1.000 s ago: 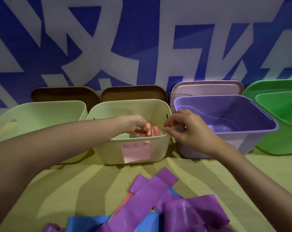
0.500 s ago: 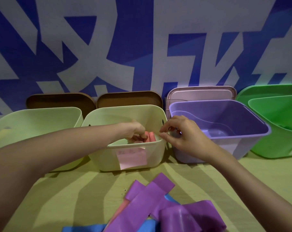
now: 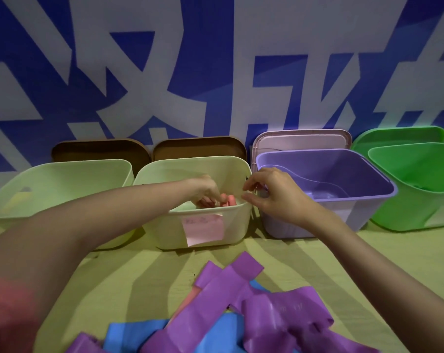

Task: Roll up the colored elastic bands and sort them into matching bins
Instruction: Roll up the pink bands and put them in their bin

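A person reaches both bare arms across a yellow-green table [image 3: 119, 284] toward a row of open bins along a blue-and-white patterned wall.

The step in hand looks like the drop-off: a rolled pink band [image 3: 229, 200] is going into the cream bin [image 3: 203, 230], which carries a pink paper label [image 3: 203, 226] on its front. The left hand [image 3: 205, 193] dips inside this bin, its fingers curled down around the pink rolls there; whether it grips the roll or merely rests on it I cannot tell for certain, though it appears to hold it. The right hand [image 3: 271, 197] hovers at the bin's right rim, thumb and forefinger drawn close together in a pinch, with nothing clearly between them.

By my judgement, the next move calls for letting go of the roll, lifting both hands clear of the rim, and coming back to the pile for another band.

That pile lies near the table's front edge: loose purple bands [image 3: 241, 307] draped over blue bands [image 3: 129, 335], with a sliver of a pink band [image 3: 190, 299] peeking from beneath.

Other containers: a pale green bin [image 3: 57, 189] on the left, contents hidden; a purple bin [image 3: 343, 194], showing only its bare floor; a bright green bin [image 3: 414, 194] at far right, its inside mostly out of sight. Lids lean behind them against the wall.
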A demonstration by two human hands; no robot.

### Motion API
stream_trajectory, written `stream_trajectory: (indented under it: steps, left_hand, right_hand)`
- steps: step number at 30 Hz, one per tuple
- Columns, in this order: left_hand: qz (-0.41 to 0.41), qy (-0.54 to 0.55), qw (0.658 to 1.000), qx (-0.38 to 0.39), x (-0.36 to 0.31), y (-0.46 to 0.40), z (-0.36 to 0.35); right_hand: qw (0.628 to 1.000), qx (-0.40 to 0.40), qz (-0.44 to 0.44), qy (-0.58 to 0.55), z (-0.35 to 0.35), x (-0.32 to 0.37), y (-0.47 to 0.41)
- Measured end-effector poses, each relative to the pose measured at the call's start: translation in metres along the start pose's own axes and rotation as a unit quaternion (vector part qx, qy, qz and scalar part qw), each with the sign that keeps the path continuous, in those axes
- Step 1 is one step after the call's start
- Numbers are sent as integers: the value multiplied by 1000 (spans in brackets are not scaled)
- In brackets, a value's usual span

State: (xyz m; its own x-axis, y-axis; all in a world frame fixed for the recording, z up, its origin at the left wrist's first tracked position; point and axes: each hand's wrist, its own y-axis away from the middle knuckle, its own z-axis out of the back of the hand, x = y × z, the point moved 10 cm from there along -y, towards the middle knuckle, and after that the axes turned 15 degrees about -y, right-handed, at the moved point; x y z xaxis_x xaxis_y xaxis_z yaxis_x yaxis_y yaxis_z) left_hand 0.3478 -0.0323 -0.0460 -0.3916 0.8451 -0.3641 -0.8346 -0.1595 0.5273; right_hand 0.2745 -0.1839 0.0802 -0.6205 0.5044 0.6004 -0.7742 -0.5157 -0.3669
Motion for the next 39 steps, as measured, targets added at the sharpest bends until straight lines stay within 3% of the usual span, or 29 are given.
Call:
stream_trajectory:
  steps: [7, 10, 13, 17, 19, 24, 31, 35, 39]
  left_hand:
    - [-39, -8, 999, -4, -1, 33, 32]
    - [-115, -13, 983, -140, -14, 63, 66]
    - [-208, 41, 935, -284, -22, 119, 91]
    - [-298, 135, 876, -353, -4, 198, 89]
    - [-316, 153, 870, -347, 14, 222, 74]
    - [-272, 158, 904, -291, 80, 237, 12]
    - [-193, 172, 910, -324, 188, 274, -43]
    - [-240, 120, 908, -321, 213, 314, -65]
    - [-262, 29, 919, -292, 224, 328, -89]
  right_hand:
    - [1000, -24, 2, 21, 12, 25, 8]
    - [999, -38, 8, 14, 17, 40, 19]
    - [998, -49, 27, -7, 17, 59, 37]
    - [999, -40, 19, -31, 6, 71, 65]
    - [999, -21, 17, -39, -6, 76, 80]
    - [994, 75, 28, -74, -58, 95, 121]
    - [976, 184, 61, -99, -145, 133, 172]
    - [965, 240, 76, -80, -181, 153, 197]
    - [973, 220, 71, -5, -200, 156, 209]
